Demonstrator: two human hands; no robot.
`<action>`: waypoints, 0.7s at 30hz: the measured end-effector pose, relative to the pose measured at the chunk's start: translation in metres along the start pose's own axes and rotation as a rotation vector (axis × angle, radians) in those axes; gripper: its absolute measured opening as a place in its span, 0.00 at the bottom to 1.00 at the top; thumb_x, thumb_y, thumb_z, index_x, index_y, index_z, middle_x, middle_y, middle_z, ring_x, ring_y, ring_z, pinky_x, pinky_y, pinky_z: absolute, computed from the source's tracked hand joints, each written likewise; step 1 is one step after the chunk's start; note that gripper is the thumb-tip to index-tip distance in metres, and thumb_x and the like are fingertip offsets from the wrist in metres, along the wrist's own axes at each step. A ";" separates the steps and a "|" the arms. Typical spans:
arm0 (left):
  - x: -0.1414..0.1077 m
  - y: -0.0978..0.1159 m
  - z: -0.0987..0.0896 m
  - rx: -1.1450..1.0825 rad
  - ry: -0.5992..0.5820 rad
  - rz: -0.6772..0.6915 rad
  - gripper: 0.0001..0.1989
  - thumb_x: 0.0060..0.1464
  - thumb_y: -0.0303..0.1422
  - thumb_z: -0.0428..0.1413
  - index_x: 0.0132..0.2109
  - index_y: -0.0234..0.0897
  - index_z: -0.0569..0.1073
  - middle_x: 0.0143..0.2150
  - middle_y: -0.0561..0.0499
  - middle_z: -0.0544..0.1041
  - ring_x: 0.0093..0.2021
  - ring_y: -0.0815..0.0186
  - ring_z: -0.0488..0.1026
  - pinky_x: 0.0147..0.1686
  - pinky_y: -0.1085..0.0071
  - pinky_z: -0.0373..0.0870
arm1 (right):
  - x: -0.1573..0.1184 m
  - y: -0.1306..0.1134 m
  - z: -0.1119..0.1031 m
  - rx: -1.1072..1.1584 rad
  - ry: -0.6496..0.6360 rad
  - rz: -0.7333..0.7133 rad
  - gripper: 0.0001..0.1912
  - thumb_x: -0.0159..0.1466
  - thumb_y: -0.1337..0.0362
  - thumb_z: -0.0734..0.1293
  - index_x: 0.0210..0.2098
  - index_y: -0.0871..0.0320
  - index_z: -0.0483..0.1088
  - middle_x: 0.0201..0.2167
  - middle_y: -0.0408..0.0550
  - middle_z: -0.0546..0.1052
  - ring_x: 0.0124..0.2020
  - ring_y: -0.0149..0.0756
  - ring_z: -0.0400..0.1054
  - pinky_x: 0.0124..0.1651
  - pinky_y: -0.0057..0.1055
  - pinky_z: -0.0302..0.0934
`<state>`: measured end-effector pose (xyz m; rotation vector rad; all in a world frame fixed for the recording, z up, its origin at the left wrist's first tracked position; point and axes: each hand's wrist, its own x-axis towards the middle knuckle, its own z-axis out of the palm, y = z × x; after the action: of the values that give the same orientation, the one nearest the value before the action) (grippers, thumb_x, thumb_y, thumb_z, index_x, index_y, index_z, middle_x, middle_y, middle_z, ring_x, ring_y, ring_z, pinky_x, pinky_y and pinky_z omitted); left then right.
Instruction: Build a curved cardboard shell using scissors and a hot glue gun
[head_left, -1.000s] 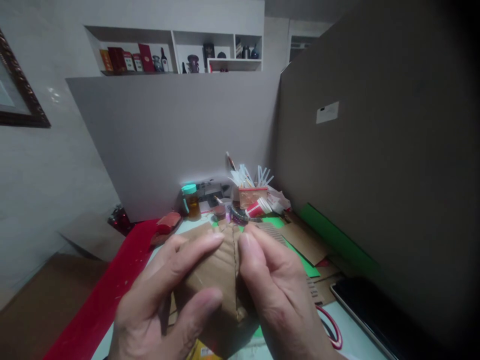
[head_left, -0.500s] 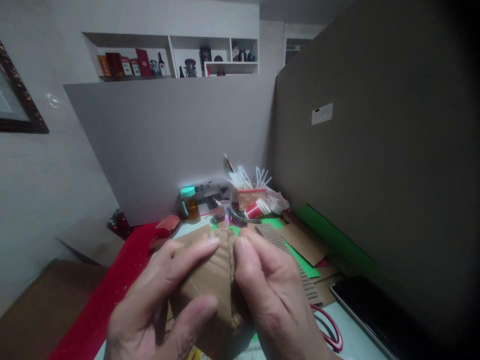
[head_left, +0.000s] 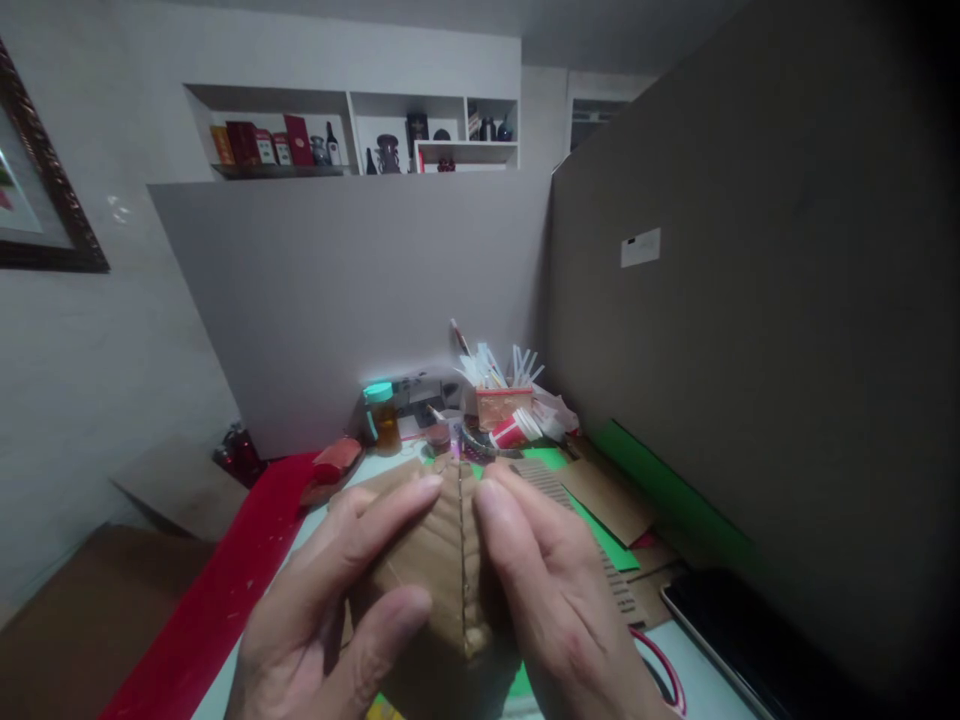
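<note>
A brown corrugated cardboard piece [head_left: 427, 600], folded into a box-like shape, is held up between both hands, with one edge seam running toward me. Around its left side wraps my left hand [head_left: 322, 590], the fingers over the top and the thumb on the near face. My right hand [head_left: 555, 580] pinches the right side of the seam near the far end, thumb against the cardboard. The underside of the piece and the fingertips of my right hand are hidden.
A dark phone [head_left: 757, 630] lies at right beside red-handled scissors [head_left: 667, 665]. Cardboard sheets [head_left: 611, 500] and green paper [head_left: 551, 458] lie behind. Farther back stand a teal-lidded bottle [head_left: 384, 420], a paper cup [head_left: 514, 428] and a straw-filled box [head_left: 504, 405]. Red material [head_left: 225, 590] runs along the left.
The cardboard has turned slightly, so more of its right face beside the seam shows. Both hands keep hold of it. The whole view has shifted, with the background sitting a little lower.
</note>
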<state>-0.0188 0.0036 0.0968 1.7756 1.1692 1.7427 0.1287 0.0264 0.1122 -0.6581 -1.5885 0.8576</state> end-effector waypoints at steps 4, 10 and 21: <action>0.000 -0.004 -0.003 -0.051 -0.008 -0.050 0.15 0.53 0.40 0.63 0.49 0.62 0.79 0.56 0.64 0.77 0.58 0.63 0.72 0.57 0.79 0.68 | -0.001 -0.003 -0.002 0.001 -0.012 0.045 0.22 0.74 0.54 0.55 0.25 0.56 0.53 0.21 0.37 0.58 0.25 0.30 0.55 0.36 0.30 0.54; -0.003 0.000 -0.005 -0.288 0.027 -0.253 0.18 0.51 0.38 0.65 0.50 0.59 0.79 0.60 0.64 0.75 0.64 0.62 0.68 0.54 0.82 0.70 | -0.002 -0.007 -0.004 -0.036 -0.042 0.022 0.22 0.74 0.55 0.54 0.24 0.55 0.51 0.21 0.38 0.56 0.24 0.31 0.53 0.37 0.31 0.53; 0.018 0.008 -0.019 -0.503 -0.189 -0.516 0.12 0.48 0.34 0.67 0.42 0.45 0.82 0.41 0.49 0.84 0.44 0.57 0.80 0.37 0.73 0.77 | -0.001 -0.006 -0.001 -0.056 -0.116 -0.020 0.20 0.73 0.58 0.56 0.25 0.55 0.49 0.20 0.38 0.55 0.27 0.31 0.60 0.32 0.30 0.53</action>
<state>-0.0370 0.0076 0.1173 1.1788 0.9000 1.3684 0.1300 0.0226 0.1164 -0.6400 -1.7261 0.8520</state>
